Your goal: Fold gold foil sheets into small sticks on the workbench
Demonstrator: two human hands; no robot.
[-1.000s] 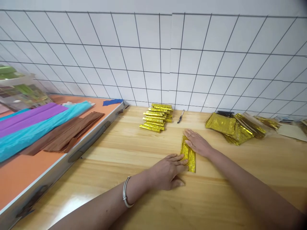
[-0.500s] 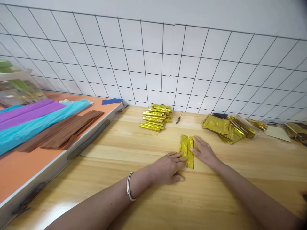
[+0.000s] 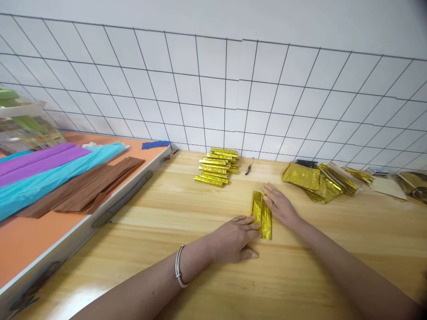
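Note:
A folded piece of gold foil (image 3: 262, 211) lies flat on the wooden table (image 3: 167, 202), a crease running down its length. My left hand (image 3: 235, 238), with a silver bangle (image 3: 179, 266) at the wrist, rests its spread fingers on the foil's lower left part. At the foil's upper right edge, my right hand (image 3: 280, 204) touches it with the thumb side, fingers stretched out toward the wall. Neither hand is closed round anything.
Folded gold strips (image 3: 216, 167) are stacked near the wall, beside a pen (image 3: 249, 166). Gold foil sheets (image 3: 302, 176) lie at the back right. On the left, an orange board (image 3: 46, 235) bears brown (image 3: 100, 182), turquoise and purple paper, with a clear box behind.
The two long flaps of the foil now lie closer together, narrowing the gap between them. My right hand has shifted slightly left and up along its edge.

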